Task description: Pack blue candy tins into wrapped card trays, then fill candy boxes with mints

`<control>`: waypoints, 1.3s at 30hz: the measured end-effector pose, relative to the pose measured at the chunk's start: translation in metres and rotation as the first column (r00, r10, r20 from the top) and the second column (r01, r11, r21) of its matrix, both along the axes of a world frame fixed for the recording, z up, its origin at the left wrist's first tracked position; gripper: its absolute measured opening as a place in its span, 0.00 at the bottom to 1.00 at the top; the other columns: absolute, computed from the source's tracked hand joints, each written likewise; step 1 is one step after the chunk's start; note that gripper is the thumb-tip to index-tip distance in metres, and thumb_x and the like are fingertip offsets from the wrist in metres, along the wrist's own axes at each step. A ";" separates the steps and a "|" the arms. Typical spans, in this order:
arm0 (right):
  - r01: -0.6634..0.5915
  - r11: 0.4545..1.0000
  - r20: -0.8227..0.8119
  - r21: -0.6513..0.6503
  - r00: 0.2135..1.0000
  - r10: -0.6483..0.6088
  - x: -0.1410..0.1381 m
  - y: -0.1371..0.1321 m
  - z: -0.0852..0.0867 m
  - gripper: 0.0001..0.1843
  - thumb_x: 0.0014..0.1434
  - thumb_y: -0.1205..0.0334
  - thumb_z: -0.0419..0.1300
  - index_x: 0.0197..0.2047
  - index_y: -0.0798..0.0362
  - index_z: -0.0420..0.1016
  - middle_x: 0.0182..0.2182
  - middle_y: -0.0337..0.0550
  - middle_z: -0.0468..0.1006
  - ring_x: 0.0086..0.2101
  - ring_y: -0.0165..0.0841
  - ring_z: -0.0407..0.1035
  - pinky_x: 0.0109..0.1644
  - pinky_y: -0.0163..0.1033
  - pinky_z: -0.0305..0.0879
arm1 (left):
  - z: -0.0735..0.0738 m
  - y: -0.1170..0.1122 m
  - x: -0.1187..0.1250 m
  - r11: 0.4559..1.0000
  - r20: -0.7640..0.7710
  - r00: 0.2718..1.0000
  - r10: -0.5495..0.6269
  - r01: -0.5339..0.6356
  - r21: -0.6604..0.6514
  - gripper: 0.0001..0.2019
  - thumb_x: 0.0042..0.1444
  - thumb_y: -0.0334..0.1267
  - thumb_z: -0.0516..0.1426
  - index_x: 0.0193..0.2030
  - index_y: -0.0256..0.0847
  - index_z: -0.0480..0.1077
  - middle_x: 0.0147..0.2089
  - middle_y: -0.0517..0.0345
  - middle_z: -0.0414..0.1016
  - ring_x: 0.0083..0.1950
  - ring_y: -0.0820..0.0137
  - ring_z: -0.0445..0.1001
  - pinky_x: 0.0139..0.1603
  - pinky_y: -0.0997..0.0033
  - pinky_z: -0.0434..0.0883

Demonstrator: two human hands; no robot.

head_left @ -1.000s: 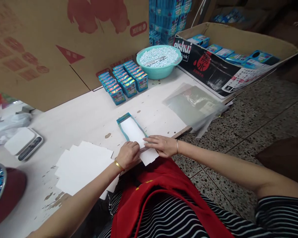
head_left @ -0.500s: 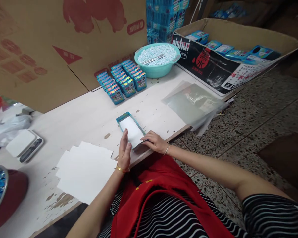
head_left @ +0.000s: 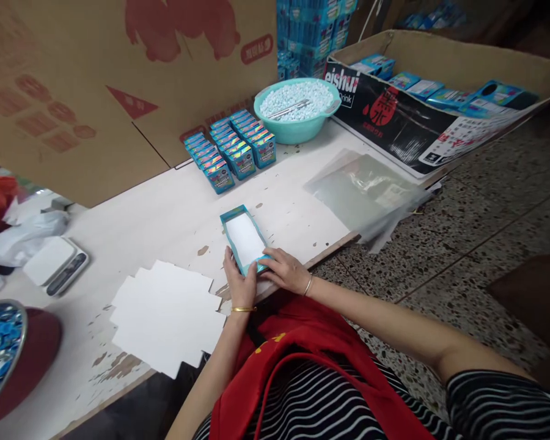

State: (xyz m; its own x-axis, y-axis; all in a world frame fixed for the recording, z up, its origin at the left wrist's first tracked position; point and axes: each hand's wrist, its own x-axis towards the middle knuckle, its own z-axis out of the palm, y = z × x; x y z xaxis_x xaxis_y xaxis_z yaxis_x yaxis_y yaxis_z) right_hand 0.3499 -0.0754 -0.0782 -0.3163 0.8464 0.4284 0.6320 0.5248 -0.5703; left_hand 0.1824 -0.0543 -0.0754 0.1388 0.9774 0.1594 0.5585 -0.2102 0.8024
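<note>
Box (head_left: 233, 213), blue-walled, white inside, apparently card, near end in pinch of left hand (head_left: 241, 281) and right hand (head_left: 288, 270).

The left hand (head_left: 241, 285) and right hand (head_left: 288, 271) partly hide the near end of the blue box (head_left: 234, 213) – the view's left edge cuts through the red pot (head_left: 41, 345), its top edge crops the big carton (head_left: 91, 128), and the markings on the scale (head_left: 50, 261) are too small and blurred to read.

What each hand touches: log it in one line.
left hand: at near left corner of blue rectangular open card box | right hand: on its near right corner | nearby: fanned white notched sheets
</note>
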 end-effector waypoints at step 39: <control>-0.039 0.995 -0.216 -0.093 0.976 0.018 -0.027 0.012 0.010 0.26 0.52 0.69 0.60 0.55 0.52 0.62 0.49 0.52 0.68 0.48 0.42 0.65 0.51 0.50 0.68 | 0.081 0.059 -0.014 0.713 -0.441 0.570 -0.693 0.456 -0.532 0.21 0.44 0.34 0.59 0.47 0.41 0.64 0.37 0.58 0.74 0.37 0.67 0.71 0.38 0.70 0.67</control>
State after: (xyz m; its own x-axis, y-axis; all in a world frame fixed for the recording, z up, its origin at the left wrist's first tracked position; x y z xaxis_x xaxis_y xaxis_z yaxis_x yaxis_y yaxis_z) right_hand 0.3225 -0.0636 -0.0680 -0.2500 0.8788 0.4064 0.4747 0.4771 -0.7396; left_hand 0.1682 0.0051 0.0053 0.6338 0.6172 -0.4662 0.7709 -0.4549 0.4458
